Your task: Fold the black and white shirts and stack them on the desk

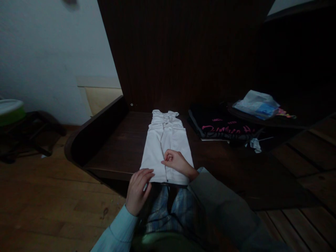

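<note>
A white garment (153,148) lies lengthwise on a dark wooden surface in front of me. Its far end is gathered and ruffled, and a crease or opening runs down the middle toward the straight near edge. At the near left corner my left hand (138,189) has its fingers on top of the cloth and its thumb below the edge, closed on the hem. My right hand (177,161) rests over the lower middle, thumb and forefinger pinched at the central fold. What lies under the right palm is hidden.
A folded black garment with pink lettering (228,127) lies to the right, beside a clear plastic packet (258,104). A raised dark side panel (94,129) borders the left. A green and white tub (12,112) stands on a dark stool at far left.
</note>
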Available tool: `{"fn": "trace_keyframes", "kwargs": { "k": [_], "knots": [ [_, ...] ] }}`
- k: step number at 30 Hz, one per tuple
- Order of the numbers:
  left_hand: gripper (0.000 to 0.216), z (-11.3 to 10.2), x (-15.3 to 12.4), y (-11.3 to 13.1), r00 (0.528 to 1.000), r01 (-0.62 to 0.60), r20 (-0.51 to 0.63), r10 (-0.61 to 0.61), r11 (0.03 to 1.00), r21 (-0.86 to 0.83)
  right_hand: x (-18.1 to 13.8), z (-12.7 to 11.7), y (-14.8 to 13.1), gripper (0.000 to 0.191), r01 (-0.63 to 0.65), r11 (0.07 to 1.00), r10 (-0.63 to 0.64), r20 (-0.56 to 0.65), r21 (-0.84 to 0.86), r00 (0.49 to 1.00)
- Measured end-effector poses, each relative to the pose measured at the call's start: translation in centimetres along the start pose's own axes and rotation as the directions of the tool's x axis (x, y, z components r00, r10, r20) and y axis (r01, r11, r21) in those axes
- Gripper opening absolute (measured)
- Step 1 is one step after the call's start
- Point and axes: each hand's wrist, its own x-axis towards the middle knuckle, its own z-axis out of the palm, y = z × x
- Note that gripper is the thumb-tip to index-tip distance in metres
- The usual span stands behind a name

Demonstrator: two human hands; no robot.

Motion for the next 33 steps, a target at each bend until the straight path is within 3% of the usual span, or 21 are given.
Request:
{"fn": "trace_keyframes", "kwargs": {
  "k": [5, 9, 11, 15, 17, 21, 24, 28, 33],
  "knots": [
    [0.022, -0.7, -0.1, -0.5, 0.997, -0.035, -0.075, 0.034, 0.999, -0.016, -0.1, 0.0, -0.2, 0.020, -0.017, 0.993, 0.019, -0.019, 0.115, 1.000],
    [0.021, -0.7, 0.1, -0.4, 0.998, -0.029, -0.055, 0.028, 0.999, -0.020, -0.2, 0.1, -0.3, 0.017, -0.022, 0.988, 0.026, -0.024, 0.150, 0.999],
    [0.021, -0.6, 0.2, -0.4, 1.000, -0.003, -0.004, 0.003, 1.000, 0.015, -0.2, 0.3, -0.2, 0.016, -0.020, 0.996, 0.023, -0.029, 0.082, 0.999],
    [0.033, -0.5, 0.7, 0.3, 0.993, 0.044, 0.104, -0.057, 0.992, 0.119, -0.5, 0.4, -0.4, 0.017, 0.002, 0.977, -0.009, -0.033, -0.214, 0.999],
    [0.042, -0.4, 1.1, 0.9, 0.988, 0.003, 0.150, -0.022, 0.992, 0.125, -0.6, -0.1, -1.0, 0.014, 0.026, 0.962, -0.016, 0.039, -0.273, 0.999],
    [0.057, 0.3, 1.9, 1.8, 0.961, -0.110, 0.259, 0.098, 0.993, 0.031, 0.3, -2.4, -2.7, 0.014, 0.038, 0.971, 0.016, 0.225, -0.236, 0.974],
    [0.060, 0.9, 2.0, 1.7, 0.958, -0.059, 0.280, 0.057, 0.998, -0.002, 2.8, -4.2, -3.2, 0.013, 0.027, 0.957, 0.007, 0.118, -0.289, 0.993],
    [0.055, 1.0, 1.6, 1.3, 0.964, -0.017, 0.267, 0.015, 1.000, 0.005, 8.1, -5.0, -1.6, 0.006, -0.068, 0.959, 0.054, -0.058, -0.274, 0.997],
    [0.051, 0.4, 1.4, 1.4, 0.971, 0.001, 0.238, -0.007, 1.000, 0.026, 12.7, -3.8, 1.2, 0.008, -0.268, 0.938, 0.213, -0.246, -0.220, 0.946]
  ]
}}
